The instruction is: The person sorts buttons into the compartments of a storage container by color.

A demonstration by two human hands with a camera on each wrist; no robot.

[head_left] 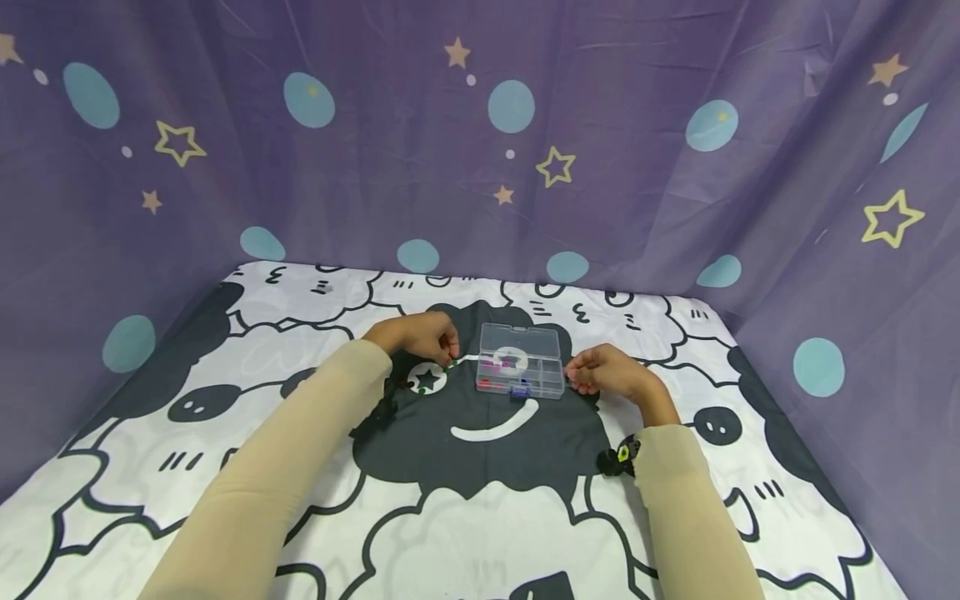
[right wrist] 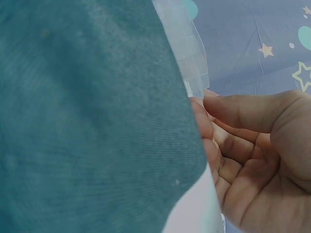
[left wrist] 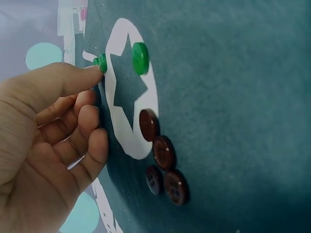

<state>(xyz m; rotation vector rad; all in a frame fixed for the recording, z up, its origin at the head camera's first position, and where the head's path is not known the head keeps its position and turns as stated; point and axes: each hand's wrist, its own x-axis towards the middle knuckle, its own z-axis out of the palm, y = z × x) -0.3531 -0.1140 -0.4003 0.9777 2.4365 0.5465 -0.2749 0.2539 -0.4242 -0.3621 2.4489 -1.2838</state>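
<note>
An open clear plastic compartment box [head_left: 520, 379] lies on the dark patch of the cloth, its lid tipped back. Small pink, red and blue pieces show inside. My right hand [head_left: 609, 371] grips the right edge of the box between thumb and fingers; the box's corner [right wrist: 197, 85] shows at the thumb tip. To the left of the box, my left hand [head_left: 426, 336] pinches a green button [left wrist: 102, 63] just above the cloth. Beside it another green button [left wrist: 140, 58] lies on a printed star ring. Several brown buttons [left wrist: 164, 152] lie together by that ring.
A cloth printed with cartoon faces [head_left: 487, 542] covers the table. Purple curtains [head_left: 420, 183] with stars and blue dots hang behind and at both sides. Near the right sleeve is a black and yellow spot [head_left: 621, 456].
</note>
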